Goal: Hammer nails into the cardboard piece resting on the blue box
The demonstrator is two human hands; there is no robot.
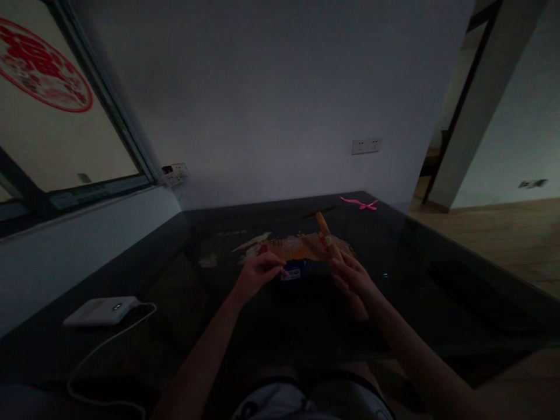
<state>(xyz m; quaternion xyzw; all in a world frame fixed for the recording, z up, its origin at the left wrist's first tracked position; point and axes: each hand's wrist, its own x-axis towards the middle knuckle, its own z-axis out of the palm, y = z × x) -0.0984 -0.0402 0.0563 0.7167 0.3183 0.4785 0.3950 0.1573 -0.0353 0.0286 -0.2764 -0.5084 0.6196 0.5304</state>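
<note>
The room is dim. My right hand (352, 279) is closed round a long tan wooden stick (327, 233) that points up and away over the dark glass table (437, 274). My left hand (259, 273) has its fingers curled at the near edge of an orange patterned sheet (301, 247) lying on the table, next to a small blue and white object (294, 272). Whether the left fingers pinch the sheet is hard to make out.
A white device (102, 310) with a white cable (105, 350) lies on the table's left side. A pink ribbon-like strip (361, 203) sits at the far edge near the wall. Wall sockets (366, 145) are behind. A window is left, a doorway right.
</note>
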